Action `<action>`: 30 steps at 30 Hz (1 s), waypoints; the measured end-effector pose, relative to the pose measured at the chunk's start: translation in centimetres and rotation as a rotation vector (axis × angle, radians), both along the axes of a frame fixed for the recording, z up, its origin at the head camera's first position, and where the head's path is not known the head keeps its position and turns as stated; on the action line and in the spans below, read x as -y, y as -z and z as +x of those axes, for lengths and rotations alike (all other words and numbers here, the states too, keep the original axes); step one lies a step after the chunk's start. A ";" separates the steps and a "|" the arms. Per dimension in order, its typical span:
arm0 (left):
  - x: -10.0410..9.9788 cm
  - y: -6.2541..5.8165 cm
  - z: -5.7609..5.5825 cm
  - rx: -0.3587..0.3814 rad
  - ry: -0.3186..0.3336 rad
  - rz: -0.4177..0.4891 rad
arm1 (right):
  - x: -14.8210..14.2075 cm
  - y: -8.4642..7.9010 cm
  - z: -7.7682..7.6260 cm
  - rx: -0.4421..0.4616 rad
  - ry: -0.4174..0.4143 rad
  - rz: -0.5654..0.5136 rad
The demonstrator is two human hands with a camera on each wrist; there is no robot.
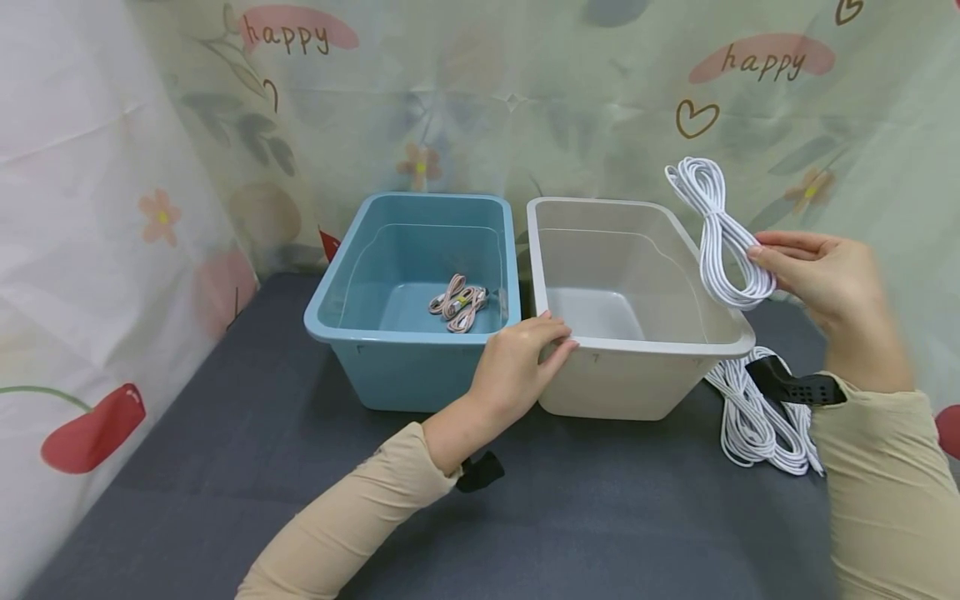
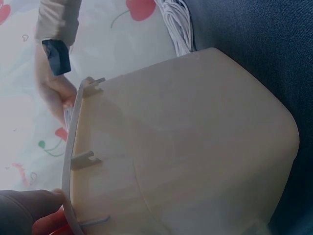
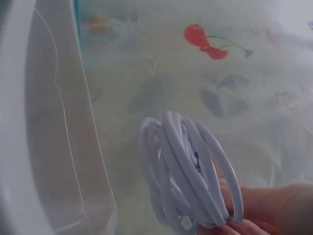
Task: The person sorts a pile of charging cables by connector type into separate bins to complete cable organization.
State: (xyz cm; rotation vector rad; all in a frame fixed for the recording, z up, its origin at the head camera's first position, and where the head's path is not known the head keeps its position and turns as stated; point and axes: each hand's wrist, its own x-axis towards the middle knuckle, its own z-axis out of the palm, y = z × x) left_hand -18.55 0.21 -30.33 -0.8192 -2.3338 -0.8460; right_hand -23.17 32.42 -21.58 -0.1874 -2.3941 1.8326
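My right hand [image 1: 832, 275] pinches a coiled white cable [image 1: 723, 233] by its side, raised at the right rim of the beige bin [image 1: 622, 383]. In the right wrist view the loops of this cable [image 3: 188, 171] fill the space before the fingers. My left hand [image 1: 517, 358] grips the near rim of the beige bin at its left corner, thumb and fingers over the edge. The inside of that bin shows a bare floor. To its left stands a blue bin [image 1: 405, 367] with pinkish cable bundles [image 1: 459, 304] lying inside.
More white cable coils [image 1: 761, 417] lie on the dark tabletop [image 1: 600, 517], right of the beige bin and partly behind my right wrist strap. A printed cloth [image 1: 465, 100] hangs behind the bins and along the left side.
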 end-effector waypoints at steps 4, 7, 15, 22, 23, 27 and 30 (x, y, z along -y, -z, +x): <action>0.0 -0.1 0.0 0.000 0.004 0.004 | 0.8 -0.3 -0.7 -0.010 -0.013 0.038; -0.1 -0.1 0.0 -0.004 0.002 0.001 | 1.4 -0.4 -1.4 -0.002 -0.019 0.063; -0.1 0.0 0.0 0.002 0.001 -0.001 | 2.9 -0.6 -3.1 0.014 -0.025 0.112; -0.1 0.1 0.0 -0.004 -0.009 -0.007 | 4.2 -0.2 -4.6 0.004 -0.046 0.145; -0.1 0.1 0.0 -0.001 -0.010 -0.006 | 4.3 -0.1 -4.8 -0.002 -0.053 0.155; -0.1 0.0 0.1 0.005 -0.011 -0.004 | 5.0 0.1 -5.6 -0.001 -0.062 0.191; -0.1 0.0 0.1 0.006 -0.012 -0.004 | 5.3 0.3 -6.4 0.008 -0.055 0.214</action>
